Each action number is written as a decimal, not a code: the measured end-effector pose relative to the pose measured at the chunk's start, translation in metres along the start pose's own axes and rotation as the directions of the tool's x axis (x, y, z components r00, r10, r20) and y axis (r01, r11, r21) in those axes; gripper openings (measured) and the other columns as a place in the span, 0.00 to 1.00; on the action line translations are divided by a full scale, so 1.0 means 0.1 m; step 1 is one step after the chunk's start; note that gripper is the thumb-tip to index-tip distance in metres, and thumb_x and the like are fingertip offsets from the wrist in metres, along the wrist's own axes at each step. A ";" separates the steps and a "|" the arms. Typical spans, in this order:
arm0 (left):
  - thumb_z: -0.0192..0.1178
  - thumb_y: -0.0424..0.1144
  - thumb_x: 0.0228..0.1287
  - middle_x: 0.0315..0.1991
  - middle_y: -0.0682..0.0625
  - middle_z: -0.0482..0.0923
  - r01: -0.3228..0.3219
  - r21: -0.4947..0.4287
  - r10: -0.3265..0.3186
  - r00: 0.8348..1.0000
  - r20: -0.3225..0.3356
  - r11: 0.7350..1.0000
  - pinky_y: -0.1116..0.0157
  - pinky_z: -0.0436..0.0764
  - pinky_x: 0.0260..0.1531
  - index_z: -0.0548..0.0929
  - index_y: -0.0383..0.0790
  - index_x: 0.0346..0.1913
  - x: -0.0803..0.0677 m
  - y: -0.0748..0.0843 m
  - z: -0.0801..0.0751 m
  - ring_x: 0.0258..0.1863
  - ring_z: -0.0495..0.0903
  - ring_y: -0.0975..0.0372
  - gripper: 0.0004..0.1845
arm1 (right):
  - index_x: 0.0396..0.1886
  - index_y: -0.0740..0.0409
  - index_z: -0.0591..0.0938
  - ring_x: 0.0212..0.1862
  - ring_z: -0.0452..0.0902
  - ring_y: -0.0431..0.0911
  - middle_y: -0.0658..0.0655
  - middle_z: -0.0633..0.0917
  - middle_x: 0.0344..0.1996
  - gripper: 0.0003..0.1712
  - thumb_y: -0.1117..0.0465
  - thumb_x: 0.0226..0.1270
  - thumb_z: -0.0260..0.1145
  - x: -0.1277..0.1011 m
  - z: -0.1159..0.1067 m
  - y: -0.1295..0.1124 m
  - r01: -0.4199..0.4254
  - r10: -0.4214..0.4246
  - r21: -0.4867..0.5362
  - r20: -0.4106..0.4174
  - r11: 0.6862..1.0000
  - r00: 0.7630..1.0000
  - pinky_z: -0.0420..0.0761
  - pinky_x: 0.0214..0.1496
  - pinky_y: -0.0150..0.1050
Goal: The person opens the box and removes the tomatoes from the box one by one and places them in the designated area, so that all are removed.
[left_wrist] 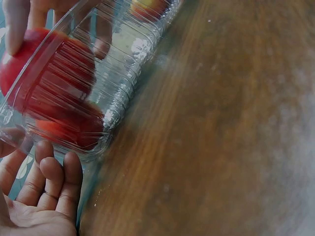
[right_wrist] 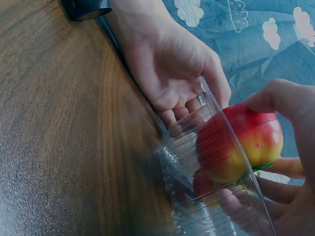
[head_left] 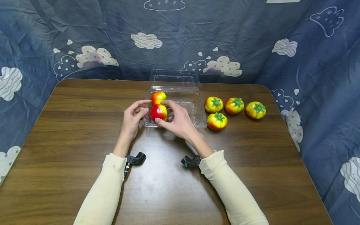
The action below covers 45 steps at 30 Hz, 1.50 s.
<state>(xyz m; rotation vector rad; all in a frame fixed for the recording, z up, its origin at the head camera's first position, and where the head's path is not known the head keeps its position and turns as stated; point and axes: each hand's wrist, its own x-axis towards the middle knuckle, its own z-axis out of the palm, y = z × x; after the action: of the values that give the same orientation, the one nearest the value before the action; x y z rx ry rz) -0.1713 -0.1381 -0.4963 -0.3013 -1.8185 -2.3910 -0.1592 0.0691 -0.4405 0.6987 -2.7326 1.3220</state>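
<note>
A clear plastic clamshell box (head_left: 194,109) lies on the table with its lid (head_left: 174,79) folded back. My right hand (head_left: 180,122) grips a red-and-yellow persimmon-like fruit (head_left: 157,113) at the box's left side, thumb on the near side and fingers round the far side. In the right wrist view, this fruit (right_wrist: 266,140) is tilted, its green leafy top facing the palm. Behind it, another such fruit (head_left: 158,96) sits in the box's far left part. My left hand (head_left: 131,118) holds the box's left edge, thumb and fingertips at the rim.
Right of the box are several more of these fruits (head_left: 255,110), green tops up; the nearest one (head_left: 217,121) is close to the box wall. The brown wooden table (head_left: 70,140) backs onto a blue cloud-patterned cloth (head_left: 112,25). Black wrist devices (head_left: 191,161) are on both wrists.
</note>
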 end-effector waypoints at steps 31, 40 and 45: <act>0.59 0.24 0.66 0.24 0.41 0.74 -0.009 -0.025 0.009 1.000 0.003 1.000 0.70 0.75 0.21 0.78 0.23 0.57 0.01 0.00 0.01 0.19 0.68 0.54 0.17 | 0.58 0.47 0.77 0.47 0.77 0.39 0.46 0.83 0.49 0.35 0.39 0.53 0.74 -0.04 -0.08 0.03 0.120 -0.129 -0.063 -0.168 0.991 0.977 0.81 0.48 0.46; 0.58 0.24 0.66 0.24 0.40 0.73 -0.010 -0.026 0.010 1.000 0.001 1.000 0.71 0.75 0.21 0.78 0.23 0.57 0.01 0.00 0.01 0.20 0.69 0.56 0.17 | 0.58 0.44 0.79 0.49 0.74 0.38 0.44 0.81 0.49 0.36 0.35 0.52 0.74 -0.08 -0.14 0.04 0.123 -0.139 -0.087 -0.201 0.989 0.970 0.76 0.51 0.38; 0.59 0.24 0.66 0.24 0.40 0.73 -0.005 -0.029 0.005 1.000 -0.002 1.000 0.70 0.75 0.21 0.78 0.23 0.57 0.01 0.00 0.01 0.20 0.69 0.55 0.17 | 0.59 0.45 0.79 0.51 0.72 0.39 0.45 0.80 0.49 0.37 0.35 0.51 0.74 -0.10 -0.19 0.05 0.109 -0.134 -0.124 -0.214 0.986 0.968 0.75 0.53 0.39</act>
<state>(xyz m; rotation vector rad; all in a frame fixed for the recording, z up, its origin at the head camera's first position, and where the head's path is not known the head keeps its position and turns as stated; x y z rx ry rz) -0.1723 -0.1372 -0.4960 -0.3050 -1.7818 -2.4154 -0.1553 0.0900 -0.4340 0.6541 -2.5204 1.1361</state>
